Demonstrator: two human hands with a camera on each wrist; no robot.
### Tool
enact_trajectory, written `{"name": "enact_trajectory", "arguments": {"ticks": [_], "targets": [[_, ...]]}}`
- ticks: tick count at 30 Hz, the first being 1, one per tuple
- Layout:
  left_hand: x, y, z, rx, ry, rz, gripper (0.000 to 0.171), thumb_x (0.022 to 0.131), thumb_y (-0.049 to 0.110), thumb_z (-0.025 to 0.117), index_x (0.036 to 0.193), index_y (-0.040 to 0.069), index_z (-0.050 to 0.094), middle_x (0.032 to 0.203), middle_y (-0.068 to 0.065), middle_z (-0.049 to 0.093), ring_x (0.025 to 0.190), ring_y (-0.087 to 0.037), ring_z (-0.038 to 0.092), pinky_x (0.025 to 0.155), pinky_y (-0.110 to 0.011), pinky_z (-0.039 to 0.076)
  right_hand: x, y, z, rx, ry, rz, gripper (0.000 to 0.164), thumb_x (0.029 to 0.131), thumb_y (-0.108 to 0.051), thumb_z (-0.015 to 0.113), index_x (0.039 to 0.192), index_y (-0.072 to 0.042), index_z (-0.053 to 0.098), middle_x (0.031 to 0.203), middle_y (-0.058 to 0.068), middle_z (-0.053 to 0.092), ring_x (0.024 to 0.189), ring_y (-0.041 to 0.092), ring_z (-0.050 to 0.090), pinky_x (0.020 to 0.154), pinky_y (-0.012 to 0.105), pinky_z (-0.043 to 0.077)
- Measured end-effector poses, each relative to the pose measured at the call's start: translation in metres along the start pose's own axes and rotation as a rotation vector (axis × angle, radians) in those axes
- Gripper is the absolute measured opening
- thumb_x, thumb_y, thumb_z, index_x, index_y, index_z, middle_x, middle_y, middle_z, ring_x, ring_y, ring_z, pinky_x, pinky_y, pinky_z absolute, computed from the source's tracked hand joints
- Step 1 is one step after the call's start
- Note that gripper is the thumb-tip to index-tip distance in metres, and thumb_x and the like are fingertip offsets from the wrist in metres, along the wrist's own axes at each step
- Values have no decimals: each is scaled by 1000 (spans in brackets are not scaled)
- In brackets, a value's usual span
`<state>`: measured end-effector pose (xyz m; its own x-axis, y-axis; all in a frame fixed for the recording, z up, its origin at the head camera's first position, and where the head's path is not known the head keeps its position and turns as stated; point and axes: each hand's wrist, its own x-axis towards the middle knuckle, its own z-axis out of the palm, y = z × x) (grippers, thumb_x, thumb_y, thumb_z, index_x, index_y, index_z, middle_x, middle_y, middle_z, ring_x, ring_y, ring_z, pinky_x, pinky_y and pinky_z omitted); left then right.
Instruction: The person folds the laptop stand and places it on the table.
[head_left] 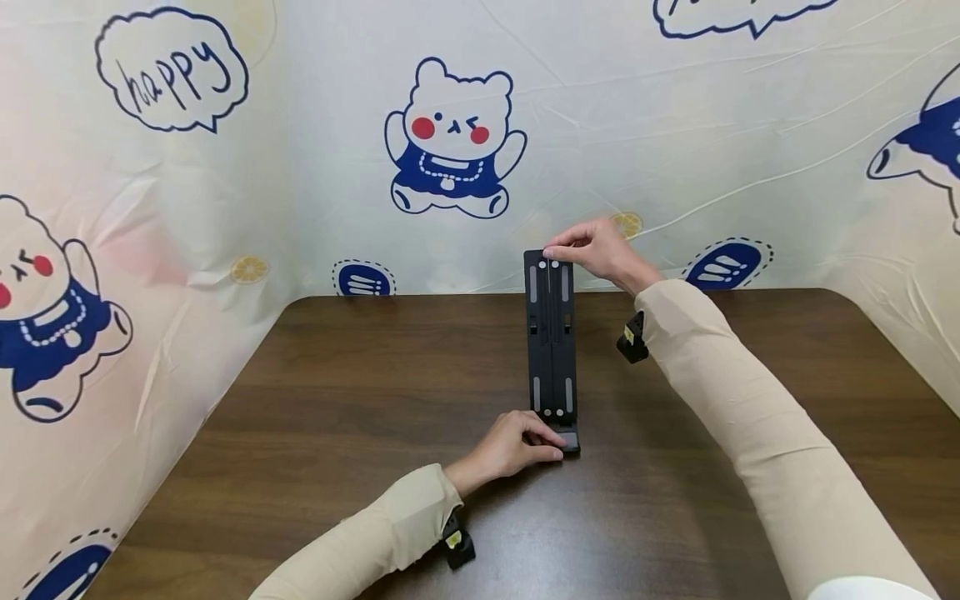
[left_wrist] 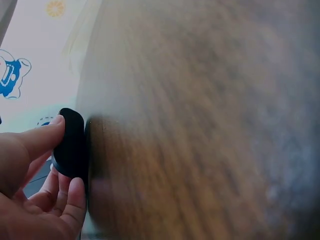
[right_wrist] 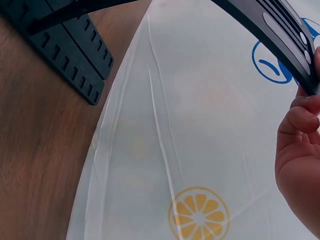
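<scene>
A black folding laptop stand (head_left: 551, 333) with grey pads leans upright on the table, its narrow panel folded together. At its top edge my right hand (head_left: 600, 250) pinches the panel between thumb and fingers. Down at the front, my left hand (head_left: 513, 446) holds the small bottom lip (head_left: 570, 440); the left wrist view shows thumb and fingers around the dark rounded lip (left_wrist: 70, 142). In the right wrist view, the slotted base (right_wrist: 65, 57) lies on the table behind the panel, with a support bar running up from it.
The brown wooden table (head_left: 337, 375) reaches back to a printed cloth backdrop (head_left: 315, 150) with bear drawings. This cloth also hangs along the left and right sides. A small black wrist camera (head_left: 633, 337) sits under the right sleeve, another wrist camera (head_left: 457, 542) under the left.
</scene>
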<state>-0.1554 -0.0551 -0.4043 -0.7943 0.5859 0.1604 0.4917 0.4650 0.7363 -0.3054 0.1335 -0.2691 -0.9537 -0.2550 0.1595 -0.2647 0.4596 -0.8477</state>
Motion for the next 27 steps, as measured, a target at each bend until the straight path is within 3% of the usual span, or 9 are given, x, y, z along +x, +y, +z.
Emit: {"name": "enact_trajectory", "arguments": {"ticks": [6, 15, 22, 27], "targets": [[1, 0, 1, 18, 8, 2, 9, 72, 13, 73, 81, 12, 73, 75, 4, 63, 60, 0, 49, 53, -14, 40, -2, 4, 0, 16, 3, 22, 29, 79, -28, 66, 98, -7, 68, 99, 6, 63, 81, 17, 51, 65, 29, 41], [3, 2, -1, 59, -18, -42, 7, 73, 15, 73, 80, 13, 74, 76, 6, 65, 65, 2, 50, 55, -13, 40, -5, 4, 3, 34, 37, 32, 30, 79, -29, 66, 99, -6, 68, 95, 6, 62, 80, 17, 49, 70, 29, 40], [-2, -3, -7, 59, -26, 10, 6, 73, 12, 72, 79, 10, 73, 76, 3, 65, 71, -5, 55, 60, -16, 42, -13, 3, 2, 27, 68, 31, 29, 81, -26, 65, 99, -4, 67, 92, 5, 62, 77, 15, 49, 65, 27, 39], [-6, -6, -14, 51, -42, 9, 6, 73, 12, 72, 78, 10, 73, 76, 3, 65, 74, -7, 56, 64, -18, 43, -19, 3, 1, 24, 87, 36, 30, 82, -26, 64, 99, -2, 66, 93, 6, 61, 77, 15, 48, 63, 27, 38]]}}
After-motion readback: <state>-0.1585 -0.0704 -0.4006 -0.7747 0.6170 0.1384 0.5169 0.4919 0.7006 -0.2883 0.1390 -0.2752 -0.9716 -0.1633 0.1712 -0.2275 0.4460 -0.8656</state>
